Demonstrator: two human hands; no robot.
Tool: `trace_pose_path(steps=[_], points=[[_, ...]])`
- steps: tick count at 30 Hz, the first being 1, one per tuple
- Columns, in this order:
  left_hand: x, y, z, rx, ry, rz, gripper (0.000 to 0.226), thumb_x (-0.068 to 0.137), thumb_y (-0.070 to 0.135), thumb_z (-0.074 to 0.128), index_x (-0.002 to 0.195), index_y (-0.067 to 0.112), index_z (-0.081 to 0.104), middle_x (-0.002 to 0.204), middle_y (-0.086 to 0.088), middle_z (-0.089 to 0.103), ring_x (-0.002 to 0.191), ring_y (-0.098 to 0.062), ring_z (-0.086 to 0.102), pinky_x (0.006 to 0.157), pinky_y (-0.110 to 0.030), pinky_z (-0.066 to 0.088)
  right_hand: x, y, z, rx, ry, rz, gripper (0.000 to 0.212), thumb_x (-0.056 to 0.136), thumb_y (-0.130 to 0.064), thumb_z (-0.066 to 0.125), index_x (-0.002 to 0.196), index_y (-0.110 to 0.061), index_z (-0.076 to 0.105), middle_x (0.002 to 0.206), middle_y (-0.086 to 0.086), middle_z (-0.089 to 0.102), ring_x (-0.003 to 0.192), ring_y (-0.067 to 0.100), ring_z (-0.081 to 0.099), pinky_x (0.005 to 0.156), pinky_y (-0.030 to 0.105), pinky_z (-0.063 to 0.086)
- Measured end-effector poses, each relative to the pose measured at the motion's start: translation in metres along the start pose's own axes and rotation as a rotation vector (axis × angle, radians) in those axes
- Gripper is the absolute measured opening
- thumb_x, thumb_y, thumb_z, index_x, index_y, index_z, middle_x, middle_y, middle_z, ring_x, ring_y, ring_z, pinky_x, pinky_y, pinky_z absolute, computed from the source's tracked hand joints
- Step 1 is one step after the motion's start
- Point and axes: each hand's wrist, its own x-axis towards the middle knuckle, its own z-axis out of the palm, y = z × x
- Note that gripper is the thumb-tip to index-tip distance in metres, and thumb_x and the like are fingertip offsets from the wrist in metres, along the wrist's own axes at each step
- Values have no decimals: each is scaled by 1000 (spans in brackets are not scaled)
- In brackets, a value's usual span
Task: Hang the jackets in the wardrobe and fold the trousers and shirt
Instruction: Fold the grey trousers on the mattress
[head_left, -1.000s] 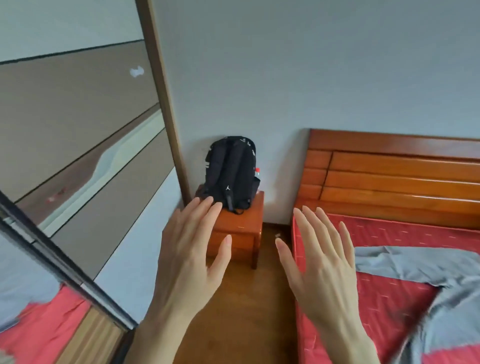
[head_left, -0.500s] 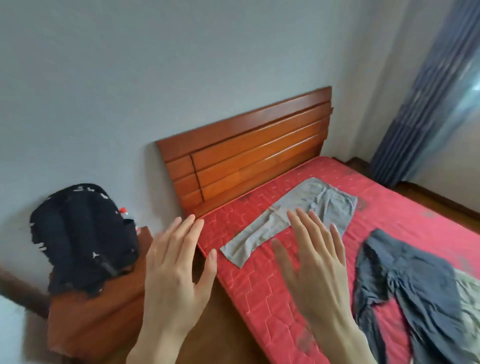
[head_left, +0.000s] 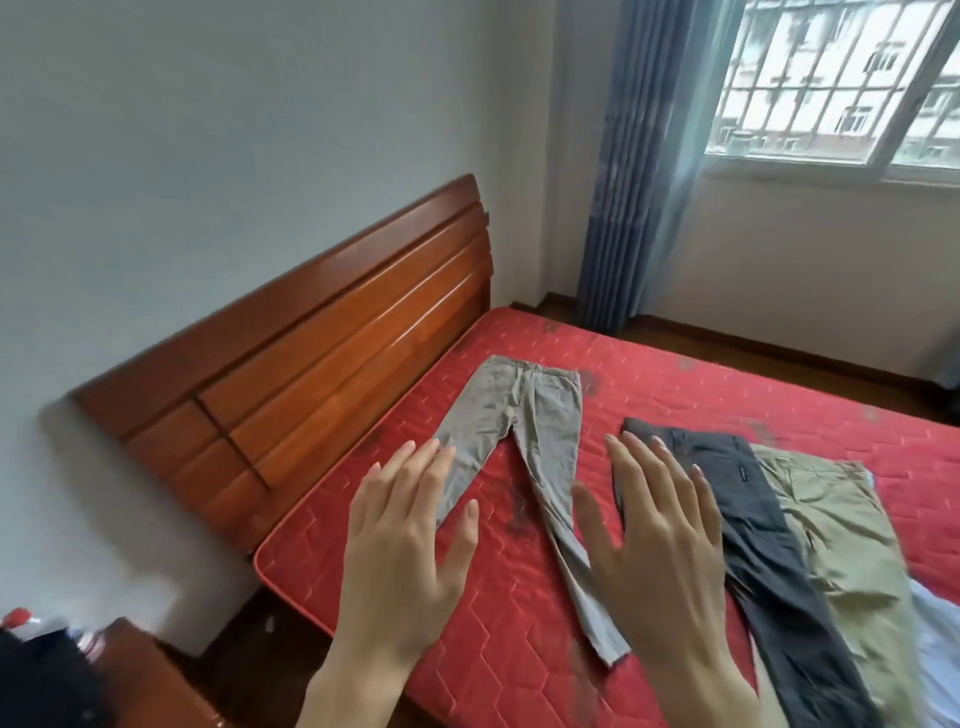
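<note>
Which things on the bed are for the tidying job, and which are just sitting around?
For the job:
- grey trousers
- dark trousers
- khaki trousers
- left hand and right hand, both held out empty

Just around:
- red mattress
- wooden headboard
- blue curtain
- window

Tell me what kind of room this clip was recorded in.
Most likely a home bedroom: a red quilted mattress against a slatted reddish wooden headboard, a barred window with a blue curtain, and grey trousers spread out on the bed.
</note>
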Motion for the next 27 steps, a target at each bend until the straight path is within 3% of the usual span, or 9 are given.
trace_pose_path(steps=[6, 17, 24, 27], points=[[70, -30, 58, 22, -74, 35, 53, 107, 51, 44, 151, 20, 50, 155, 5, 50, 152, -13, 33, 122, -50, 33, 48, 13, 55, -12, -29, 66, 59, 104, -53, 46, 149, -16, 55, 154, 4, 55, 151, 23, 41, 127, 48, 24], [191, -82, 106, 95, -13, 59, 53, 107, 51, 42, 147, 18, 53, 152, 2, 53, 151, -14, 36, 122, -48, 33, 158, 18, 128, 56, -80, 77, 63, 106, -58, 38, 154, -20, 49, 158, 0, 50, 154, 19, 35, 130, 37, 13], [262, -104, 151, 70, -67, 109, 52, 106, 47, 46, 148, 17, 53, 152, -1, 54, 150, -17, 38, 122, -49, 32, 215, 30, 173, 39, -94, 58, 55, 107, -48, 54, 154, -20, 50, 162, 0, 46, 154, 20, 36, 128, 45, 24], [294, -120, 174, 60, -110, 146, 52, 106, 47, 44, 146, 16, 55, 151, -2, 55, 149, -18, 39, 121, -49, 33, 239, 32, 196, -5, -103, 54, 55, 107, -50, 52, 153, -21, 51, 160, -1, 48, 153, 21, 38, 128, 44, 24]])
